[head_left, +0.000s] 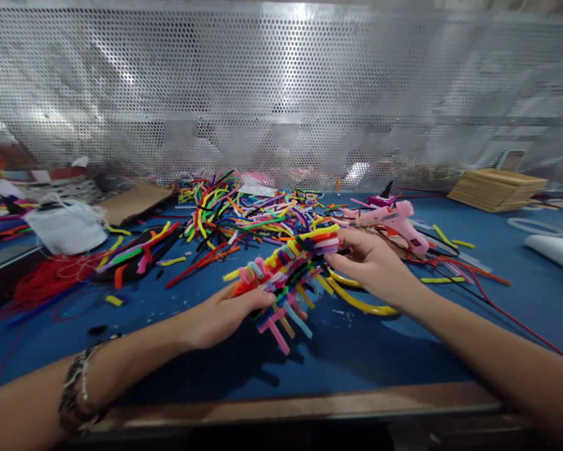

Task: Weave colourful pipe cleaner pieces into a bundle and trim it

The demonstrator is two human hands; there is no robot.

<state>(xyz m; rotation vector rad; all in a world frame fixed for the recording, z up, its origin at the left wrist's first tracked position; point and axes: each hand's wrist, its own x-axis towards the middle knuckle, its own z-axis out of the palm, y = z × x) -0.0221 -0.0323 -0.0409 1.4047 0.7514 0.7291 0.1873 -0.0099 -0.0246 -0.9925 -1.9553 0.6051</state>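
Between my two hands, above the blue tabletop, is a woven piece of pipe cleaners (290, 269) in many colours. Loose ends in pink, light blue and tan stick out along its lower side. My left hand (220, 316) is closed on its left end, thumb on top. My right hand (370, 266) pinches its upper right end. Under and behind my right hand lie yellow scissor-like loops (356, 300), partly hidden. A pink glue gun (396, 222) rests just beyond that hand.
A large heap of pipe cleaners (248, 216) lies at the back against a perforated metal screen (281, 81). Left are red string (56, 275), a white mask (67, 225) and cardboard (138, 202). Right are stacked wooden pieces (497, 191), a white roll (556, 254) and cords.
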